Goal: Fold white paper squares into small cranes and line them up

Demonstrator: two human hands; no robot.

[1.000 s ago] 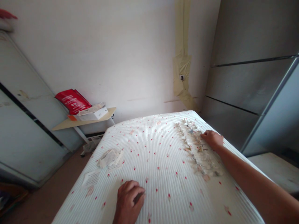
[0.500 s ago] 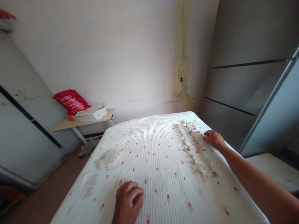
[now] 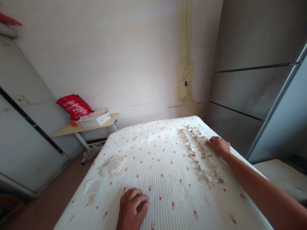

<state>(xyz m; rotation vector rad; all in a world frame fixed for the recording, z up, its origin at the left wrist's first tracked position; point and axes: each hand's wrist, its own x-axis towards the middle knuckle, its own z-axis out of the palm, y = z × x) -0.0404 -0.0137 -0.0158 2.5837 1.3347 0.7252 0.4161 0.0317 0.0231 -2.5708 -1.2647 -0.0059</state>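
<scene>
On the right side of the white, red-dotted bed cover (image 3: pixel 153 172) lie several small folded paper pieces (image 3: pixel 198 153) in rows. My right hand (image 3: pixel 218 145) is at the right edge of these rows, fingers closed near the upper part of them; what they hold, if anything, is too small to tell. My left hand (image 3: pixel 132 206) rests at the near edge of the cover, its fingers curled and thumb meeting the forefinger, with a dark gap between. A pile of printed paper squares (image 3: pixel 112 164) lies at the left, and another printed sheet (image 3: pixel 92 187) is nearer.
Beyond the bed at the left, a small table (image 3: pixel 64 130) carries a red bag (image 3: pixel 75 107) and a white box (image 3: pixel 102 119). A grey cabinet (image 3: pixel 249 86) stands at the right. Yellowish tape surrounds a wall socket (image 3: pixel 185 83).
My right hand has shifted slightly left, closer to the folded paper pieces. My left hand keeps nearly the same place and shape. The view has tilted a little.
</scene>
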